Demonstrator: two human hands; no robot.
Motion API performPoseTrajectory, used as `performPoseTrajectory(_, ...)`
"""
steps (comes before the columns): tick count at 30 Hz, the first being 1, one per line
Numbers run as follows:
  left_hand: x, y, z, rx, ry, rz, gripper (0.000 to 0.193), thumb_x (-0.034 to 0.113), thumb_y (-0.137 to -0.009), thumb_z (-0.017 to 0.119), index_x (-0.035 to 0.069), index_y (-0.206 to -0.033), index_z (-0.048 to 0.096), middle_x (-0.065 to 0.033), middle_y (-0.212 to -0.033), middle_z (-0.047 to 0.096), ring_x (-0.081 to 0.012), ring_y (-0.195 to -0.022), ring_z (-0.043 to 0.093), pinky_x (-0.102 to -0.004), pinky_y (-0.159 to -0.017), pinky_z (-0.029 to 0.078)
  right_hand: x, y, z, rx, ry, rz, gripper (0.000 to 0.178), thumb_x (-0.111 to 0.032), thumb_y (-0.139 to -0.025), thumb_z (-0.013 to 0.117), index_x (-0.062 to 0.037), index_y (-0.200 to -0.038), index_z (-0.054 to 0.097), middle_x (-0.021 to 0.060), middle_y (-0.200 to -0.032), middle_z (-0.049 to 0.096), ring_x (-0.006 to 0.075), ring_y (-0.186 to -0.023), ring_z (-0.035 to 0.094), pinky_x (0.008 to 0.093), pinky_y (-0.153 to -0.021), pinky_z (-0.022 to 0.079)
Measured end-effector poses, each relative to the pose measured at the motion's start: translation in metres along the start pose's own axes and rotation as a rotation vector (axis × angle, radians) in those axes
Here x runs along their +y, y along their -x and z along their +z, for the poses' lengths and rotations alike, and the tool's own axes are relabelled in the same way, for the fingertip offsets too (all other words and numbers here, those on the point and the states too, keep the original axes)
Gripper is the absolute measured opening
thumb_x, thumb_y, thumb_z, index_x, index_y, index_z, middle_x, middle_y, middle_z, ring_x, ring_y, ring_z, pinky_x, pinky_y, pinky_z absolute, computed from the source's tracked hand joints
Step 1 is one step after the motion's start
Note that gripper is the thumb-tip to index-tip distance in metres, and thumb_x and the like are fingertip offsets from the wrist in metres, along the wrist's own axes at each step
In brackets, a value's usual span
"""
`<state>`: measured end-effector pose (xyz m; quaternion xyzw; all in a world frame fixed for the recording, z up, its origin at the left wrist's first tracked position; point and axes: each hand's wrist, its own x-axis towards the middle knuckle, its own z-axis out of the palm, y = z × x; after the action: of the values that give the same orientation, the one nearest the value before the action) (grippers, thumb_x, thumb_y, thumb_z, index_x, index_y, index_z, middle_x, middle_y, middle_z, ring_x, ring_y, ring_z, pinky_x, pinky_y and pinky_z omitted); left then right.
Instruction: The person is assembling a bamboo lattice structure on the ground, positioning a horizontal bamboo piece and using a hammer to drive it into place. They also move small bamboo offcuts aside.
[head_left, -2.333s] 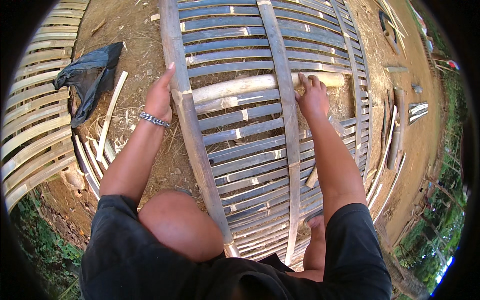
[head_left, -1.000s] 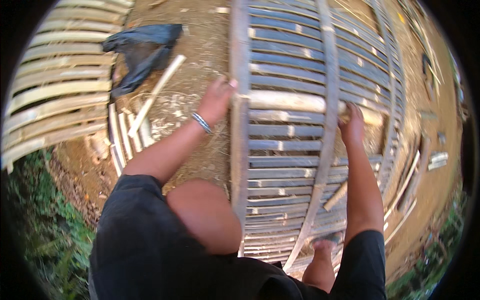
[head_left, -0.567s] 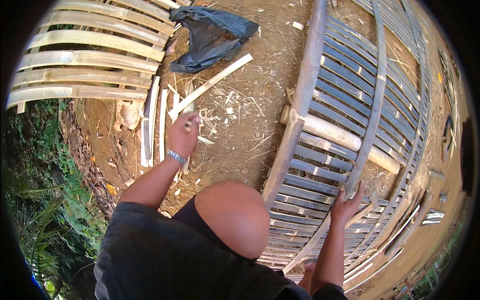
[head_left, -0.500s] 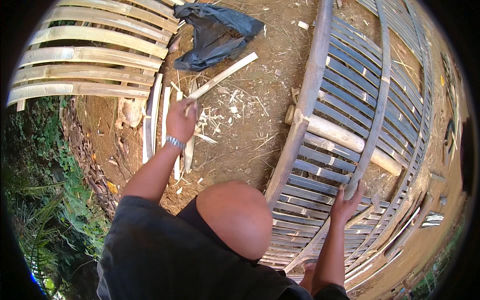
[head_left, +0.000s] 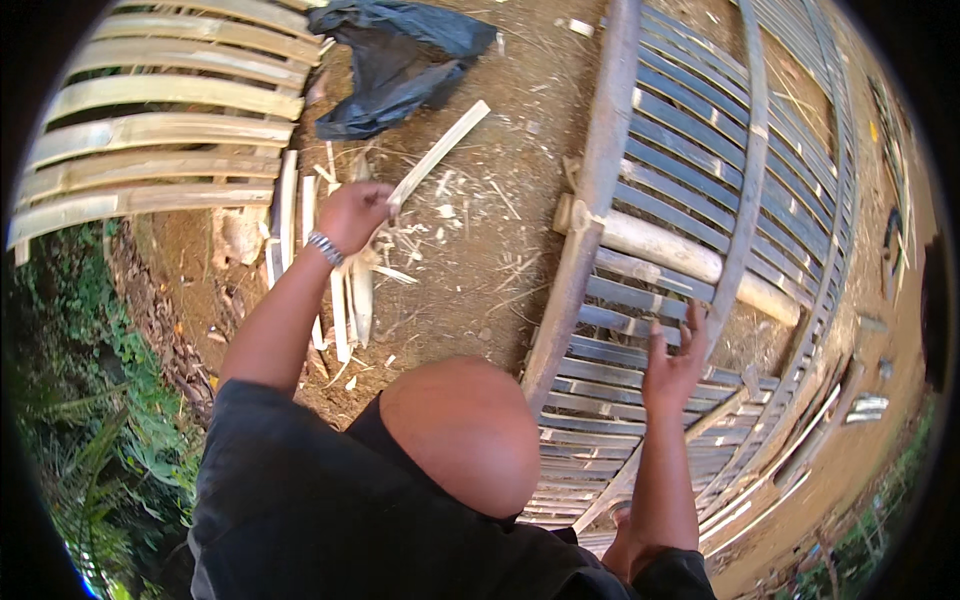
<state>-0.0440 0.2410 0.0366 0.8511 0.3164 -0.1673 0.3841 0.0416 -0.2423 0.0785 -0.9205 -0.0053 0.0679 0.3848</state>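
Observation:
My left hand (head_left: 355, 215), with a metal watch on its wrist, grips the near end of a pale split bamboo strip (head_left: 440, 152). The strip slants up to the right, above ground strewn with shavings. On the right side, my right hand (head_left: 676, 362) is spread with fingers apart over a dark slatted bamboo panel (head_left: 690, 190). Nothing shows in its grasp. Its fingertips are close to a long lengthwise strip (head_left: 741, 210) of the panel; whether they touch it I cannot tell.
Several loose bamboo strips (head_left: 338, 310) lie below my left hand. A crumpled black plastic sheet (head_left: 385, 60) rests beyond it. At far left stands a rack of pale slats (head_left: 150, 135) above green plants (head_left: 120, 350). A thick bamboo pole (head_left: 670, 246) crosses under the panel.
My right hand has let go of the panel's lengthwise strip, moved slightly up and opened. My left hand still holds the bamboo strip. The whole view has shifted a little.

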Motion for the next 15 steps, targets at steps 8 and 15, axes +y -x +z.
performPoseTrajectory(8,0.089,0.064,0.08,-0.61,1.113,0.139,0.015,0.004,-0.088,0.075,0.001,-0.103,0.072,-0.0053,-0.097,0.072,-0.0144,-0.089,0.068,-0.0298,-0.085,0.054,-0.095,0.032,0.055,-0.602,-0.305,-0.099,0.059,-0.016,-0.095,0.067,-0.007,-0.149,0.045,0.0222,-0.141,0.055,0.0338,-0.124,0.059,0.0393,-0.102,0.049)
performPoseTrajectory(15,0.128,0.06,0.04,-0.291,1.275,0.476,0.038,0.022,-0.098,0.065,-0.001,-0.128,0.06,-0.0155,-0.119,0.068,-0.0221,-0.112,0.064,-0.037,-0.095,0.052,-0.093,0.012,0.065,-0.438,-0.082,-0.487,0.073,0.004,-0.084,0.062,-0.0262,-0.149,0.05,0.014,-0.096,0.054,0.035,-0.086,0.056,0.045,-0.08,0.049)
